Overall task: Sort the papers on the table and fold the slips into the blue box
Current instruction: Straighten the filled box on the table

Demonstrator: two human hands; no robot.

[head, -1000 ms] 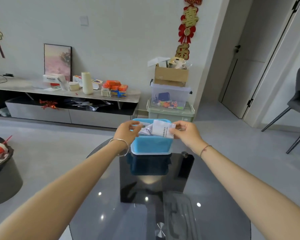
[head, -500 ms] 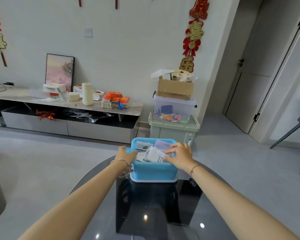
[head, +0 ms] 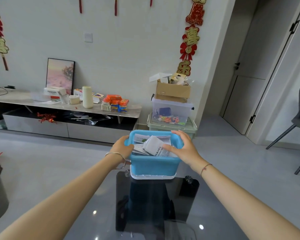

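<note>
While at the blue box (head: 152,166), left hand (head: 121,148) around its rim, right hand (head: 182,149) wide on slips (head: 154,144).

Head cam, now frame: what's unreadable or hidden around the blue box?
1. Print on the slips: too small, head view.
2. Floor of the blue box, lower contents: hidden by its near wall and the top slips.
3. Right hand: gripping the rim or pressing the slips? Its palm covers the contact.

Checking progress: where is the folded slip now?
Head view, centre: the folded slip lies inside the blue box, on other papers, just left of the right hand.
</note>
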